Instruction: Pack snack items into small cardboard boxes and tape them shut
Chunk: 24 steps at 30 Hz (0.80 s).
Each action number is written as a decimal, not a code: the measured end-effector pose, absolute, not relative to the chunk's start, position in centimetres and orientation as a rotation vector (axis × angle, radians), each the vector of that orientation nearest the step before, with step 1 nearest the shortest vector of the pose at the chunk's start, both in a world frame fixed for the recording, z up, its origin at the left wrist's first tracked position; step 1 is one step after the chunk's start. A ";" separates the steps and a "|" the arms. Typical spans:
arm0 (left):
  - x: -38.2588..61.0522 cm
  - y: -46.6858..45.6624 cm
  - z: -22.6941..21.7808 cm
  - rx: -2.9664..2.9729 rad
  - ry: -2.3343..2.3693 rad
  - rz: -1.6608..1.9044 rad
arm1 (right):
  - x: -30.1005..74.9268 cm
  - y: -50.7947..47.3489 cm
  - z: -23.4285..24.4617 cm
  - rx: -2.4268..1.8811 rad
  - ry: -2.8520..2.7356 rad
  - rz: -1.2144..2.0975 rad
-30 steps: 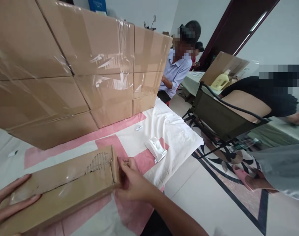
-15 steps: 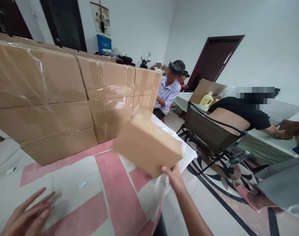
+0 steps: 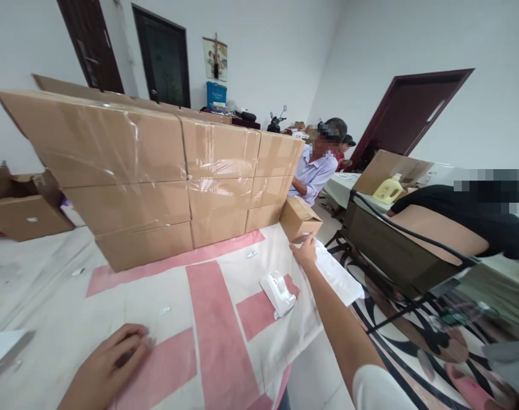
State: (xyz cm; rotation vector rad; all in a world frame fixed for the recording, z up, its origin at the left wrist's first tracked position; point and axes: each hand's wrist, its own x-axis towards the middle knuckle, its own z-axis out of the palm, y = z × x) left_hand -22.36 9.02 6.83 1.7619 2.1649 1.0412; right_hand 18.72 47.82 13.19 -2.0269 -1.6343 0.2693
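At the far right edge of the table, my right hand (image 3: 304, 250) is on the near lower end of a small cardboard box (image 3: 300, 217). Thumb and fingers press against it, and part of the grip is hidden. The box sits beside the right end of a stack of taped cardboard boxes (image 3: 152, 148). My left hand (image 3: 114, 356) rests over the tablecloth at the lower left, fingers loosely bent, thumb apart, holding nothing. Between the hands, nearer the right arm, lies a white tape dispenser (image 3: 279, 293).
A pink-and-white cloth (image 3: 219, 319) covers the table, with small white scraps on it. At left stands an open carton (image 3: 29, 213). A folding chair (image 3: 396, 245) is on the right, near a bending person in black (image 3: 447, 210). Another person in a light shirt (image 3: 317, 171) sits behind the stack.
The small box has gone from mid-air to the table's far right edge, against the stack's end. The tape dispenser is now visible. My left hand has moved right and its fingers have curled.
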 end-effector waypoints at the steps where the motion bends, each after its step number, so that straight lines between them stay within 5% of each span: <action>1: -22.3 9.1 6.7 1.793 2.165 1.035 | 18.2 48.0 13.0 -2.051 -1.697 0.261; 8: -22.1 9.8 6.4 1.879 2.089 1.010 | 18.6 45.2 13.9 -2.119 -1.965 0.168; 14: -21.5 9.3 10.7 1.314 1.861 1.175 | 16.0 42.6 21.8 -2.000 -2.297 0.366; 19: -30.7 9.2 16.3 0.652 1.703 1.489 | 4.6 40.4 25.4 -1.383 -2.646 0.660; 24: -45.2 10.2 17.2 0.326 1.885 1.923 | -14.6 30.9 20.8 -0.605 -2.753 1.150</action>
